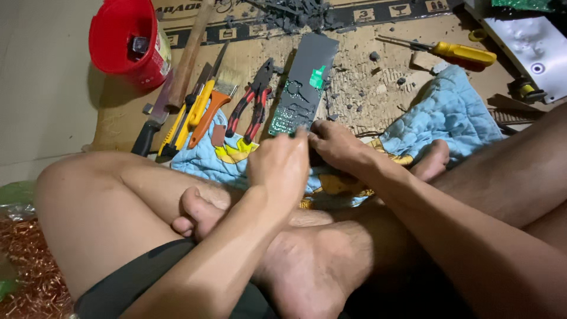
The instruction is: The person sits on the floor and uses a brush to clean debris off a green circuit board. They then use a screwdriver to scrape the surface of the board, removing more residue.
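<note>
While both hands, left hand and right hand, curl their fingers closed on its near end, one long circuit board stretches away over cardboard; beyond lie one pliers, one yellow screwdriver, one red bucket.

A pale smooth floor is seen at nine o'clock. Flattened brown cardboard, strewn with dark crumbs, is spread from twelve to two o'clock. A quilted blue cloth is laid at two o'clock. Dim, warm light is cast overall.
</note>
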